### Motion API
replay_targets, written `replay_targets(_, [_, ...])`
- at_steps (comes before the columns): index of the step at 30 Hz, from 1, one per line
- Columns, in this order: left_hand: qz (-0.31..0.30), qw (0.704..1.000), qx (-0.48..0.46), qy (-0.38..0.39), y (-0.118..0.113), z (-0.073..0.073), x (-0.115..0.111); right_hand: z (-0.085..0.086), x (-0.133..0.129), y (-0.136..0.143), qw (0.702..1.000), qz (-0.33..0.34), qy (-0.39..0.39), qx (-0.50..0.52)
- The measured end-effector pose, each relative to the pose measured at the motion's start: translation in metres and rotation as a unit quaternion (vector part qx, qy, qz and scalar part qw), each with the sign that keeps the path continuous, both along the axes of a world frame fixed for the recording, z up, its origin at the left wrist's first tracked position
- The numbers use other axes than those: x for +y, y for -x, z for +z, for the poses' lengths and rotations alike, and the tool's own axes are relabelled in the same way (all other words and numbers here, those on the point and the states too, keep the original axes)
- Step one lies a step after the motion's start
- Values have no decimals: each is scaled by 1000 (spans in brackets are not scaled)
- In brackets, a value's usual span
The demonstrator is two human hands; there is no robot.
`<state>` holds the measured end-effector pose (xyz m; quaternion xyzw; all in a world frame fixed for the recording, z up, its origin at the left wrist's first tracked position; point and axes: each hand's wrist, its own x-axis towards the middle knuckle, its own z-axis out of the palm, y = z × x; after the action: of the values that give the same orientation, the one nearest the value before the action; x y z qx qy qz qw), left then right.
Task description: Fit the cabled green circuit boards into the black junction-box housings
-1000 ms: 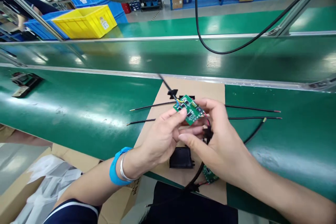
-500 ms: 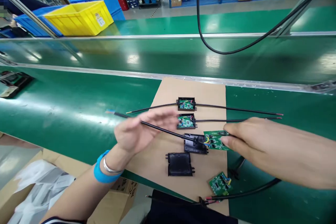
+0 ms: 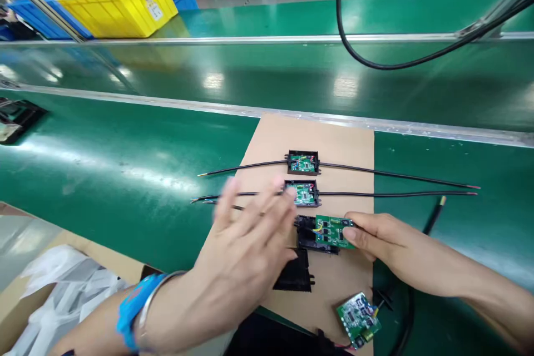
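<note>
Right hand (image 3: 375,239) pinching green circuit board (image 3: 332,232) over open black case (image 3: 311,236), left hand (image 3: 246,245) released, fingers spread above cardboard sheet (image 3: 350,144), bare green desk (image 3: 104,178) leftward.

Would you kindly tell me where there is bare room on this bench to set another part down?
Bare belt lies left of the cardboard sheet, and more to its right beyond the wire ends. The sheet's far strip, beyond the top housing, is free. Its near half is crowded with housings, circuit boards and both hands.

Circuit board (image 3: 334,232) now lower, over black housing (image 3: 311,233); left hand (image 3: 246,250) nearer.
</note>
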<state>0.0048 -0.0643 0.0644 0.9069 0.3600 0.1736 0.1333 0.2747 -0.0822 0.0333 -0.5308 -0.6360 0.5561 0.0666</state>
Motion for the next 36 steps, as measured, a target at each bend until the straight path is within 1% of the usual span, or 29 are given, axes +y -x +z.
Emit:
replay_targets(1, [-32,999,25,-17,-2,-7,5,0,0,0,999,-9,24,26])
replay_targets(2, [-52,998,32,-18,-3,-15,9,0,-1,1,998,-17,42,43])
replay_targets(3, [-57,998,27,-3,-4,-24,12,0,-3,2,998,-23,47,46])
replay_targets(4, [-56,998,13,24,-5,-31,15,0,-6,4,999,-27,30,34])
replay_targets(5, [-54,997,0,58,-5,-37,16,0,-9,6,999,-32,-13,8])
replay_targets(6, [-54,994,-12,91,-5,-41,16,0,-12,9,995,-39,-83,-27])
replay_targets(7, [-56,991,-20,119,-5,-44,16,0,-15,12,982,-42,-171,-64])
replay_targets(9, [-62,985,-28,156,-4,-47,16,-2,-19,20,934,-20,-337,-114])
replay_targets(10, [-60,984,-30,163,-3,-48,15,-3,-20,24,911,4,-393,-124])
replay_targets(11, [-58,984,-27,167,-3,-48,15,-5,-21,27,893,34,-430,-127])
replay_targets(12, [-58,984,-20,166,-3,-50,15,-7,-21,30,882,61,-449,-127])
replay_targets(14, [-65,985,4,158,-3,-53,16,-13,-20,34,870,94,-465,-131])
replay_targets(19, [-89,990,54,99,-2,-61,18,-22,-18,39,850,126,-487,-155])
replay_targets(23, [-107,988,104,40,-3,-55,17,-21,-18,40,840,141,-500,-157])
replay_targets(26, [-126,979,157,14,-7,-46,17,-18,-17,40,838,150,-500,-161])
replay_targets(29, [-138,972,188,-10,-12,-41,17,-19,-17,40,835,152,-502,-166])
replay_targets(32, [-153,968,197,-25,-15,-40,19,-21,-16,41,839,156,-493,-168])
replay_targets(36, [-168,963,206,-43,-19,-42,20,-20,-11,46,846,169,-477,-169])
